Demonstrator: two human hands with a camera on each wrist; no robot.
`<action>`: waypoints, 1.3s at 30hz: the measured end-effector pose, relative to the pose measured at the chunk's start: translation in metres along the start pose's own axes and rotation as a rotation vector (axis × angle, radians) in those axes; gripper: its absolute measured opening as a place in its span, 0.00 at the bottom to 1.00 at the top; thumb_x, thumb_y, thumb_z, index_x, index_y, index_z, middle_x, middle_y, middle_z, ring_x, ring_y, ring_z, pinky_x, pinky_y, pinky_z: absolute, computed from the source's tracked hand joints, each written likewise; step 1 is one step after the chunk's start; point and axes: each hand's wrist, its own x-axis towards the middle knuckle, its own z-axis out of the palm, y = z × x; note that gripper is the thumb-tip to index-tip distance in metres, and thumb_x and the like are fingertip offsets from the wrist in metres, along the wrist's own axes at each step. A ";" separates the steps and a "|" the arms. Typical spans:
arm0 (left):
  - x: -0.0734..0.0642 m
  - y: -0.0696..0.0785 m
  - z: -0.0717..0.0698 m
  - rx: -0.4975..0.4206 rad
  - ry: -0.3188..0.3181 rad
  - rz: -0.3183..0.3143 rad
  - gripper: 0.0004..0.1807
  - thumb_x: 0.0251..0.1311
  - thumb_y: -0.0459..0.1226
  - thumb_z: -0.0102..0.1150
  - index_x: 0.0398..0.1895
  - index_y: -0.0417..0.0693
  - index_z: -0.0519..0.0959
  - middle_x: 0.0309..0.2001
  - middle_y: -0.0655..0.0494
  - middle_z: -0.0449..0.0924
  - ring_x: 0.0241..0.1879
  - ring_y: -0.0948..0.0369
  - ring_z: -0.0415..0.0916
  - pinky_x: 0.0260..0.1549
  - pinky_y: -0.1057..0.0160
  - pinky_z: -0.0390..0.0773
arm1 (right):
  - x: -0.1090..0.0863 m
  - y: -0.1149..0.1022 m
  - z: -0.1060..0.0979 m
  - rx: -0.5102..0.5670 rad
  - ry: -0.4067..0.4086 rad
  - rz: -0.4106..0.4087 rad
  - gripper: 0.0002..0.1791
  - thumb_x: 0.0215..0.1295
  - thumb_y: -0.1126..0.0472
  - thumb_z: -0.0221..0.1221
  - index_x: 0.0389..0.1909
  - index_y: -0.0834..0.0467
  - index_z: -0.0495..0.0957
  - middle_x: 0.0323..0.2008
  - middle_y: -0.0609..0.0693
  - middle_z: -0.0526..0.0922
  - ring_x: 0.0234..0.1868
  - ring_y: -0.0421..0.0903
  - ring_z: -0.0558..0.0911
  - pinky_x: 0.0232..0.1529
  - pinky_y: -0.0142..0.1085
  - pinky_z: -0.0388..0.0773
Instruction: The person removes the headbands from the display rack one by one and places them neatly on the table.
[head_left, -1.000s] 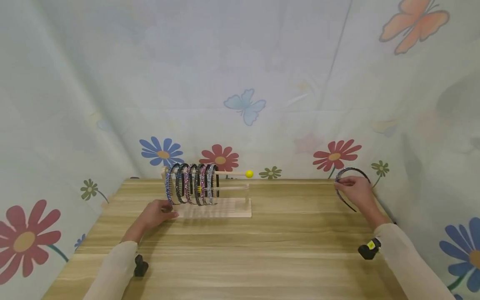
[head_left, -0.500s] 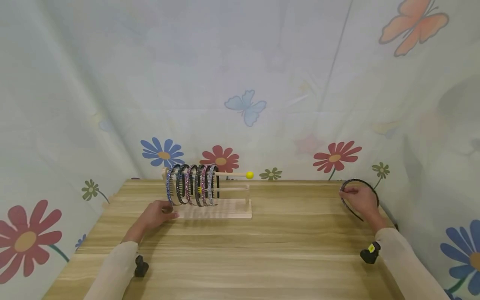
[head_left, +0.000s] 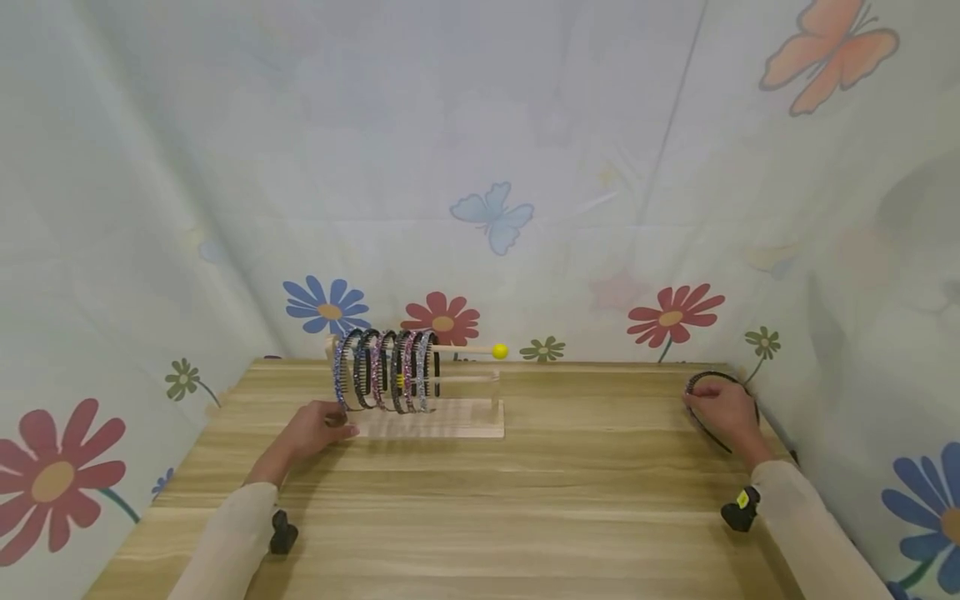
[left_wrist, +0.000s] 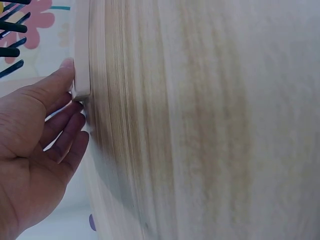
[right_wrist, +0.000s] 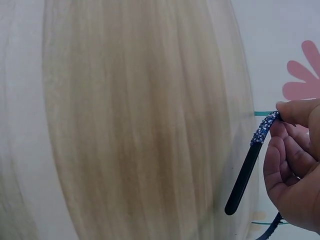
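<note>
My right hand (head_left: 726, 410) pinches a glittery black headband (right_wrist: 242, 180) between thumb and fingers at the right of the table. Blue and silver sparkle covers its upper part, and one smooth black end hangs down. At the left, my left hand (head_left: 311, 427) grips the near left corner of a wooden headband stand (head_left: 468, 422), thumb on the base. Several toothed headbands hang side by side on the stand's rods, among them a blue one (head_left: 337, 375), a pink one (head_left: 408, 372) and a silver one (head_left: 422, 375).
The wood-grain table (head_left: 510, 508) ends at a flower-printed cloth (head_left: 585, 208) behind and on both sides. A yellow ball (head_left: 500, 352) caps the stand's upper rod, which points right. Black devices sit at the left cuff (head_left: 283, 533) and right cuff (head_left: 740, 510).
My right hand has come down and slightly to the right with the headband, closer to the table's right edge. The left hand and the stand have stayed in place.
</note>
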 end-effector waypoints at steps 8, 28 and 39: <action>-0.001 0.002 0.000 0.004 0.002 -0.002 0.15 0.64 0.43 0.70 0.46 0.42 0.86 0.48 0.41 0.86 0.51 0.43 0.82 0.50 0.43 0.82 | 0.003 0.010 0.007 -0.011 -0.007 -0.015 0.22 0.68 0.51 0.64 0.46 0.69 0.85 0.42 0.64 0.88 0.48 0.65 0.84 0.47 0.54 0.80; -0.002 0.004 -0.001 0.009 0.005 0.010 0.14 0.64 0.42 0.70 0.46 0.41 0.86 0.48 0.41 0.86 0.50 0.43 0.83 0.49 0.43 0.83 | -0.001 0.014 0.012 -0.048 -0.003 -0.043 0.22 0.68 0.48 0.65 0.47 0.65 0.87 0.46 0.64 0.87 0.50 0.67 0.83 0.50 0.58 0.79; -0.004 0.006 -0.002 0.011 0.008 0.018 0.13 0.64 0.42 0.70 0.42 0.41 0.86 0.45 0.42 0.86 0.48 0.44 0.83 0.48 0.43 0.83 | -0.003 0.000 0.000 0.023 0.000 -0.080 0.27 0.73 0.48 0.61 0.55 0.70 0.81 0.50 0.68 0.85 0.51 0.65 0.84 0.46 0.54 0.84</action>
